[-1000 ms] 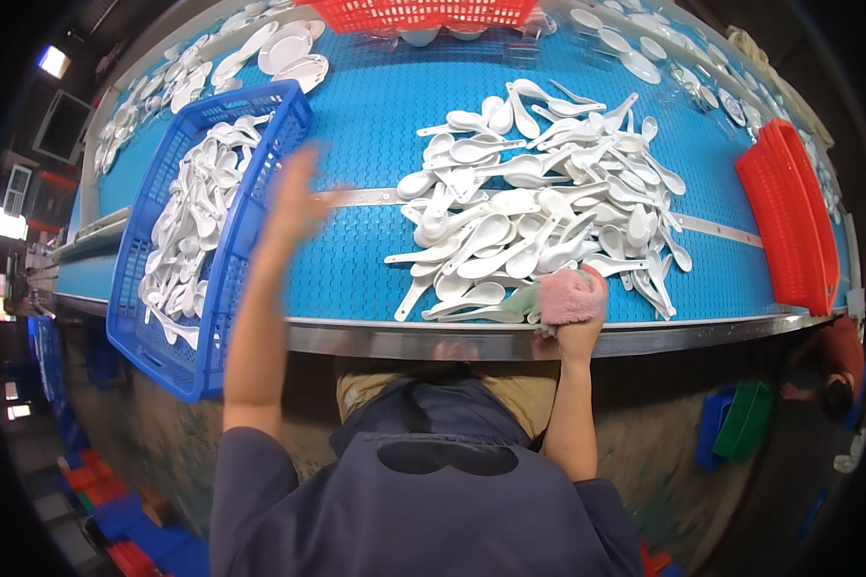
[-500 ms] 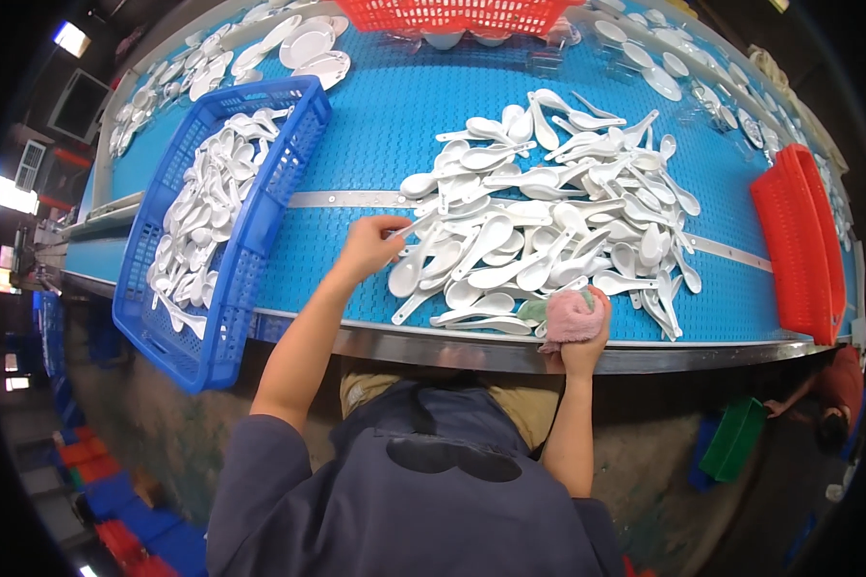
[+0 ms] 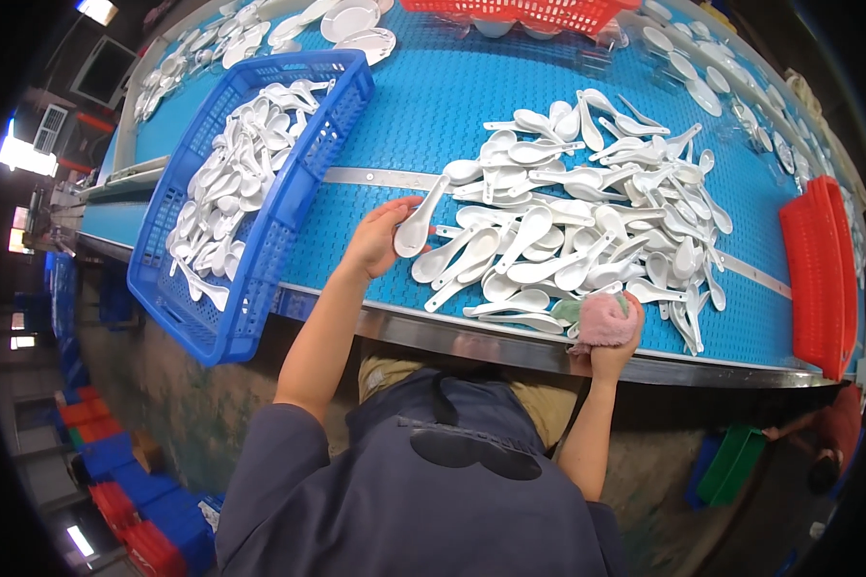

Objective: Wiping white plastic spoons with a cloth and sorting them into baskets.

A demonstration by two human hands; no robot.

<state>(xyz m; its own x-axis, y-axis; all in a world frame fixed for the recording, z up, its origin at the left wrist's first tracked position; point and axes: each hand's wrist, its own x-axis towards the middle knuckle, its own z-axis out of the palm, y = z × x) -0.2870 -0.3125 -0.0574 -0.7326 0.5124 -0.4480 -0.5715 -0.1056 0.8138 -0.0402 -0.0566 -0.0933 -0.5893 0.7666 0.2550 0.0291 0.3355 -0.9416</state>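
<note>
My left hand [image 3: 378,238] grips a white soup spoon [image 3: 420,223], its bowl low and its handle slanting up to the right. That spoon is apart from the big heap of white soup spoons [image 3: 587,216] lying on the blue conveyor belt [image 3: 394,125]. At the near edge of the heap, my right hand [image 3: 614,358] is closed round a pink and green cloth [image 3: 606,320]. Left of my left hand stands a blue plastic basket [image 3: 289,207], holding many more white spoons [image 3: 236,178].
A red basket [image 3: 818,279] stands at the belt's right end and another red basket [image 3: 529,12] at the far side. White plates [image 3: 351,19] and dishes line the far edge. A metal rim [image 3: 452,337] runs along the front. At lower right, another person [image 3: 832,433] reaches toward a green crate [image 3: 731,464].
My left hand has drawn a spoon from the heap's left edge and now holds it up with the bowl showing. The whole view has shifted slightly; my right hand still holds the cloth.
</note>
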